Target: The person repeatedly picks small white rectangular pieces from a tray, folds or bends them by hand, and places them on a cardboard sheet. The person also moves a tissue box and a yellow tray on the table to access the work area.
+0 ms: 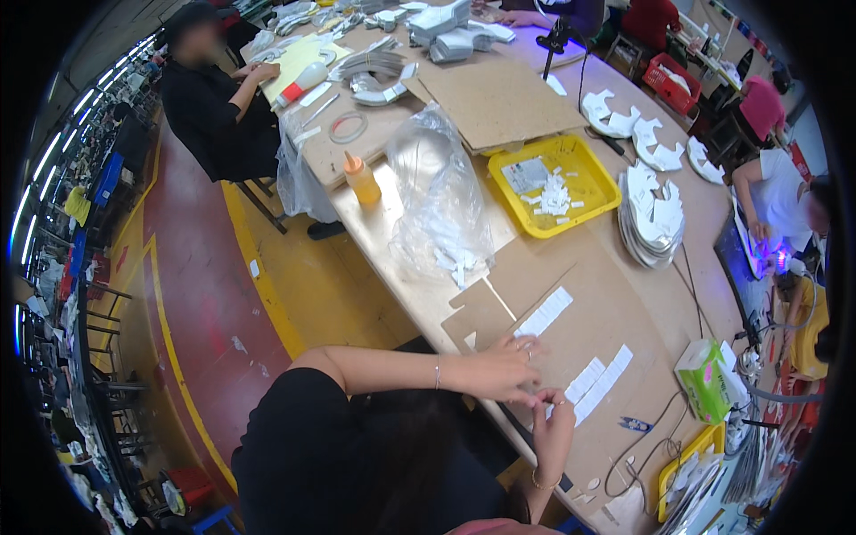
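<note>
White strips [546, 311] are laid on cardboard [615, 314].
Left hand [501, 369] and right hand [555, 417] are held close at the fingertips, any grasp indiscernible; the green pack [703, 381] is lettered.

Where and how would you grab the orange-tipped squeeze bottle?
I'd wrap the rounded body of the squeeze bottle, below the tapered nozzle, coming from the left, over the table's near edge. It appears to stand upright, so the body's sides are exposed; the clear plastic bag lies close on its right and would likely crowd fingers there.
</note>
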A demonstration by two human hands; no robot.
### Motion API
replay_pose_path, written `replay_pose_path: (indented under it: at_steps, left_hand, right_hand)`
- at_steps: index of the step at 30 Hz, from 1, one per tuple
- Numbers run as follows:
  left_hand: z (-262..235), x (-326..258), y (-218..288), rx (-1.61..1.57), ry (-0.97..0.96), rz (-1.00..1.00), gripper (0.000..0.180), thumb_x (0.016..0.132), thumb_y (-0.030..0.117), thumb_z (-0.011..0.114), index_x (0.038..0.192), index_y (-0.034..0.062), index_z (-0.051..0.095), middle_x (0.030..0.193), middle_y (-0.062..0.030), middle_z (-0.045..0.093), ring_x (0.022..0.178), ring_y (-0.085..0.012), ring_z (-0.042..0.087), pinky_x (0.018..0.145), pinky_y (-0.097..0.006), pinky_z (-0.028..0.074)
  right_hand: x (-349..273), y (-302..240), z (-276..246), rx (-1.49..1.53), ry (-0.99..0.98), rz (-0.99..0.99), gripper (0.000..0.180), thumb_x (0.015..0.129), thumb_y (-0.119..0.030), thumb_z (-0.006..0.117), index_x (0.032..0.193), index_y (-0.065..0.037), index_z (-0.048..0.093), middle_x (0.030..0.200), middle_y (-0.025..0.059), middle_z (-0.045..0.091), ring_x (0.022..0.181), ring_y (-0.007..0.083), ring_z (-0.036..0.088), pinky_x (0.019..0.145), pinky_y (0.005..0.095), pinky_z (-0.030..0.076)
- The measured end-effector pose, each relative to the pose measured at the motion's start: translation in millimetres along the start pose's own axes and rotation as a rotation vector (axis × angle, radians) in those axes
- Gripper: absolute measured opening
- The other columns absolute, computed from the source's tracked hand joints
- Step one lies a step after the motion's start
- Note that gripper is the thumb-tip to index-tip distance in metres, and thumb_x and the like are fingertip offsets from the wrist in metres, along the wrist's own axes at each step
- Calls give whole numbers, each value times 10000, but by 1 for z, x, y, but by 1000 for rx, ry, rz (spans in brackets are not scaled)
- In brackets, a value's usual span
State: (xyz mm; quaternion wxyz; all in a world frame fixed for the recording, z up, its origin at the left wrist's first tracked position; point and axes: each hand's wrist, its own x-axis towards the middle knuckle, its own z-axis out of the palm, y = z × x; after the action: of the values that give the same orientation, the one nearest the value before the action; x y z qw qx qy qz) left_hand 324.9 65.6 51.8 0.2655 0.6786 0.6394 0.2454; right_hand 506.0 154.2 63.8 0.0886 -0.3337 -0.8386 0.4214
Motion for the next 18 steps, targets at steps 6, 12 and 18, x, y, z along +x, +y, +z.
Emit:
replay_pose_path:
  at_steps: [6, 12, 18]
  left_hand:
    - [3, 4, 6, -210, -131, -3, 372, 866, 449, 648, 864, 87, 736, 1310, -158, 516, 1252, -333, 415, 1024, -513, 304]
    - [-6, 9, 2, -649, -238, -76, 222, 826, 284, 738, 834, 62, 736, 1077, -95, 631, 981, -203, 592, 834, -330, 452]
    - [-16, 12, 8, -1001, -78, -217, 178, 883, 201, 706, 867, 24, 714, 890, -30, 650, 795, -92, 584, 711, -238, 470]
  right_hand:
    - [-11, -7, -3, -34, -21, -72, 108, 834, -41, 664, 919, -26, 599, 875, 113, 647, 826, 298, 536, 830, 378, 400]
    - [-13, -10, -13, 113, -39, -81, 98, 870, -71, 655, 931, -21, 596, 879, 105, 657, 845, 251, 575, 824, 340, 424]
    - [-14, 0, -21, 806, 162, -88, 128, 979, -114, 553, 1026, 5, 543, 927, 98, 630, 863, 169, 594, 843, 304, 463]
